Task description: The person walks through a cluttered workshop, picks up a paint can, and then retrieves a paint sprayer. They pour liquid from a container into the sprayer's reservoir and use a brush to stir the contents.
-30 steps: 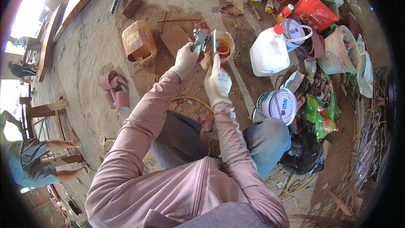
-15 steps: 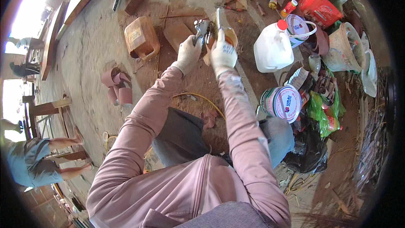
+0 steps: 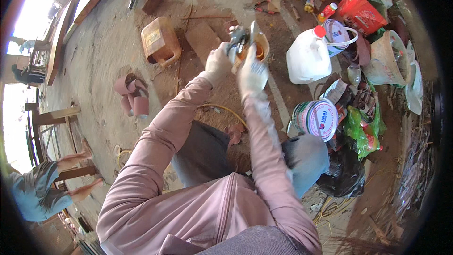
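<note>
Both hands wear pale work gloves and meet in front of me above the dirt floor. My left hand [image 3: 217, 64] is closed round a metal spray gun [image 3: 239, 36], whose front end lies toward my right hand. Closed as well, my right hand [image 3: 253, 74] grips a narrow pale flat tool [image 3: 253, 29] that points away from me; motion blurs it and its exact kind is unclear. Just beyond the right hand is an open cup [image 3: 264, 49] with amber-brown liquid. The gloves hide part of the cup, and I cannot tell what supports it.
Left of my hands lie a cut-open brown jerrycan [image 3: 160, 42] and curled sandpaper strips [image 3: 134, 95]. On the right stand a white jug [image 3: 307, 59], a paint tin [image 3: 315, 119], a red container [image 3: 362, 12] and a bucket [image 3: 384, 59]. A person's legs [image 3: 71, 179] show at far left.
The pale flat tool and the spray gun have shifted slightly right and toward me in the picture. Both hands keep their grip. The surroundings have shifted a little with the view.
</note>
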Available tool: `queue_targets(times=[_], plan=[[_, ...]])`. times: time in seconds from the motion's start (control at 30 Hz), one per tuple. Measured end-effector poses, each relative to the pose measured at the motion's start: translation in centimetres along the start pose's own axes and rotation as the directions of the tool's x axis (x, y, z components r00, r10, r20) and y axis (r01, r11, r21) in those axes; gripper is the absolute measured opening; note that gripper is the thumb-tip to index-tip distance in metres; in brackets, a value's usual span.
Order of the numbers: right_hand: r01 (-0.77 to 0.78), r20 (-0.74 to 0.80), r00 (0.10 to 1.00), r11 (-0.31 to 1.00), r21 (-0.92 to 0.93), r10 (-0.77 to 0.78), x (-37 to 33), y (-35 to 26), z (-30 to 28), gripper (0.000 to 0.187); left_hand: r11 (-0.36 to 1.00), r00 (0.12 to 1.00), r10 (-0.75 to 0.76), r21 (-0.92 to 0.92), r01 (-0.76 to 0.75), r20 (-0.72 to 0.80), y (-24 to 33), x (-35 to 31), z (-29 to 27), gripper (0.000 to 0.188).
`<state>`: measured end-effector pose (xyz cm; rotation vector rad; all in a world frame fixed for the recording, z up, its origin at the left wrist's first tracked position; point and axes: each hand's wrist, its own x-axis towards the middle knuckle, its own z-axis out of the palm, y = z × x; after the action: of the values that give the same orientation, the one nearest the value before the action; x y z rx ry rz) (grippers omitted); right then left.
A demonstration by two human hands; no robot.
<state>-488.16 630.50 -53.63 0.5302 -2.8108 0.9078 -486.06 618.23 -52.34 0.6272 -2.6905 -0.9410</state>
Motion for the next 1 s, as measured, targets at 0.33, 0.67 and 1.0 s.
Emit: queue_targets(times=[0.33, 0.67, 1.0], plan=[[-0.064, 0.133, 0.988, 0.996, -0.07, 0.073, -2.0, 0.5, -2.3, 0.048, 0.996, 0.991, -0.079, -0.031, 0.083, 0.107, 0.3, -0.4, 1.0, 0.025], [0.005, 0.149, 0.989, 1.0, -0.007, -0.004, -1.8, 1.0, -0.6, 0.05, 0.979, 0.995, -0.103, -0.178, 0.101, -0.004, 1.0, -1.5, 0.5, 0.026], [-0.093, 0.178, 0.983, 0.943, 0.319, 0.037, 0.3, -0.2, -1.4, 0.044, 0.986, 0.999, -0.035, -0.165, 0.033, -0.01, 0.9, -1.5, 0.4, 0.031]])
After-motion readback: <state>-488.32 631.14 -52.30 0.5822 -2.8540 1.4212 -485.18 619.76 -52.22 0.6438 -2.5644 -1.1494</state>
